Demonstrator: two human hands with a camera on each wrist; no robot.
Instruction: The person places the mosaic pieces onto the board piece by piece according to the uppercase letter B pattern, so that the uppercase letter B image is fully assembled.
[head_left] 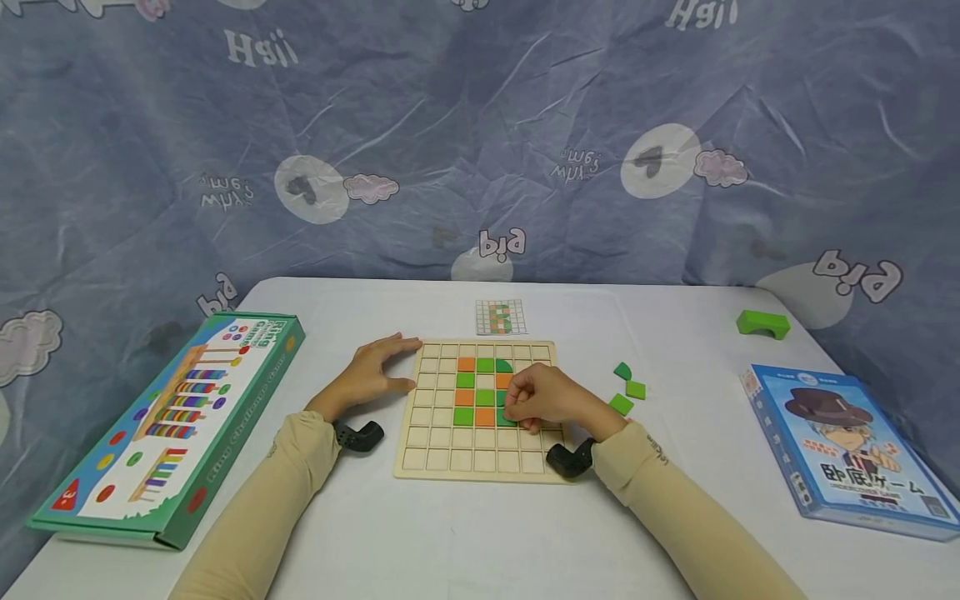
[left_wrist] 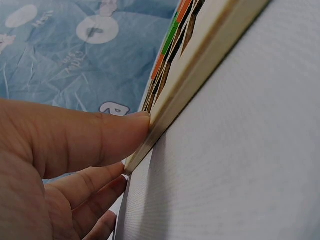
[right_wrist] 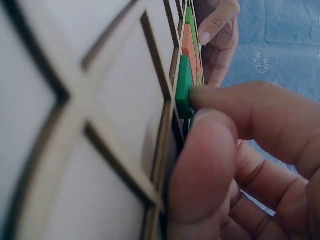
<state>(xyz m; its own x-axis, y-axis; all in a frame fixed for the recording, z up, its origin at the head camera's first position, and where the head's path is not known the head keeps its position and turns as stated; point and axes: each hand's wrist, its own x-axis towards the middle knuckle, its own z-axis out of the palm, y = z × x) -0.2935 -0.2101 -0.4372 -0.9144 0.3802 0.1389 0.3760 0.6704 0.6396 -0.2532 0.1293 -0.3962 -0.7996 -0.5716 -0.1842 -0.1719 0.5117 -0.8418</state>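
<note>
A wooden grid board [head_left: 427,461] lies on the table, with orange, light green and dark green tiles set in its middle squares. My right hand [head_left: 546,395] is over the pattern's right column. Its thumb and index finger pinch a dark green tile [right_wrist: 184,87], which stands slightly proud of the grid at the column's lower end [head_left: 506,419]. The squares beneath the hand are partly hidden. At the board's left edge rests my left hand [head_left: 367,372], fingers spread and extended. In the left wrist view, its thumb [left_wrist: 120,132] touches the board's side.
A small pattern card [head_left: 501,317] lies behind the board. Right of it are loose light green tiles [head_left: 635,389] and a dark green one [head_left: 622,371]. A green arch block [head_left: 762,324] and blue game box [head_left: 855,450] sit farther right; a green game box [head_left: 180,425] is left.
</note>
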